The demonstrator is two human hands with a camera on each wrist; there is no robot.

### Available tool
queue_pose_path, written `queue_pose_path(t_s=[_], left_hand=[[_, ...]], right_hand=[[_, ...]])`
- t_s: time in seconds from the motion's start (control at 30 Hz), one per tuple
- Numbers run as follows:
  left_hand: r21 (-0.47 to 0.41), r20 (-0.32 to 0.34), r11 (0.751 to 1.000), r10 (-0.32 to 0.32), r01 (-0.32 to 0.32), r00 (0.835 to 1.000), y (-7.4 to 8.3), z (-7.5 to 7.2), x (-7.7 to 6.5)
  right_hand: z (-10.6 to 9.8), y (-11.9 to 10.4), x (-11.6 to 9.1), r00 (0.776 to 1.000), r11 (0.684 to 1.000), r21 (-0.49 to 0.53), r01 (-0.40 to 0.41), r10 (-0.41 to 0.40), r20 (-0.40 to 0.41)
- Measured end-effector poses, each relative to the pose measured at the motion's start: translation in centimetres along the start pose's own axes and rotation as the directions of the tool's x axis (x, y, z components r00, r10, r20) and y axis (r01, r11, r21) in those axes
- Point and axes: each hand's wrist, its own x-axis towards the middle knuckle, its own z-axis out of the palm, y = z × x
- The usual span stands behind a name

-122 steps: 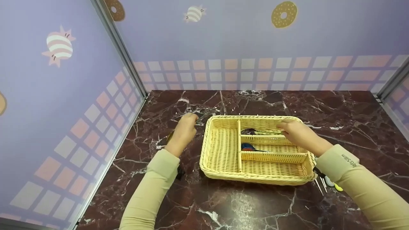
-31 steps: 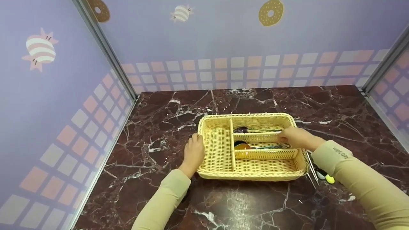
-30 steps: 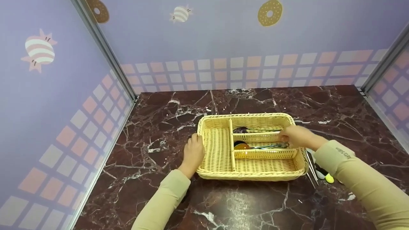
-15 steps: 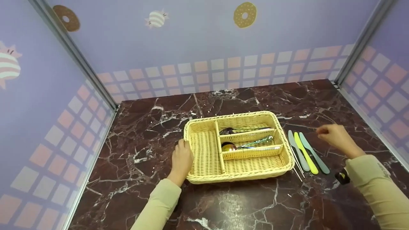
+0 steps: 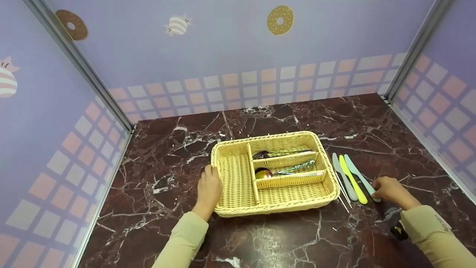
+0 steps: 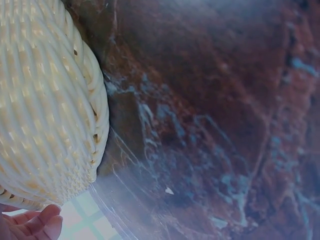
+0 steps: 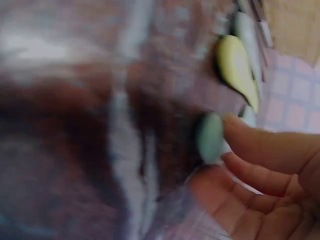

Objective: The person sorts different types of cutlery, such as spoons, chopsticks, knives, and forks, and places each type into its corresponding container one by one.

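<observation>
My left hand [image 5: 209,188] holds the left rim of a yellow woven basket [image 5: 235,178]; in the left wrist view its fingertips [image 6: 50,220] show at the basket edge. My right hand [image 5: 393,191] pinches the handle end of a pale green table knife [image 5: 357,172], the handle [image 7: 211,137] lying between thumb and fingers in the right wrist view. Beside it, a yellow knife [image 5: 352,180] and a grey knife [image 5: 344,178] lie on the table. In the basket, a dark-headed utensil [image 5: 262,154] is in the back compartment, and shiny spoons [image 5: 264,173] lie in the middle one.
Two thin metal sticks [image 5: 343,195] lie along the basket's right side. The table is dark red marble [image 5: 271,242] with white veins. Patterned walls [image 5: 223,44] stand behind it and at both sides.
My right hand has left the basket's middle compartment and moved right, then down to the green knife. My left hand came to the basket's left rim. The shiny spoons now lie released. The view turned right.
</observation>
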Motion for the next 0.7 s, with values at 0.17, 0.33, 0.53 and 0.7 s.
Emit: queue_pose_path(t_s=[0.17, 0.33, 0.53, 0.7], left_hand=[[-0.008, -0.011, 1.0, -0.005, 0.005, 1.0, 0.0, 0.0, -0.1], [-0.005, -0.015, 1.0, -0.005, 0.005, 1.0, 0.1, -0.1, 0.0], [0.006, -0.024, 1.0, -0.003, 0.003, 1.0, 0.0, 0.0, 0.0], [0.009, -0.027, 1.0, -0.005, 0.006, 1.0, 0.0, 0.0, 0.0]], right_hand=[[0.0, -0.2, 0.2, 1.0, 1.0, 0.011, -0.014, 0.014, 0.018], [-0.6, 0.0, 1.0, 0.987, 0.989, 0.108, -0.102, 0.087, 0.136], [-0.5, 0.0, 1.5, 0.973, 0.974, 0.183, -0.134, 0.094, 0.21], [-0.4, 0.0, 1.5, 0.971, 0.963, 0.241, -0.123, 0.067, 0.231]])
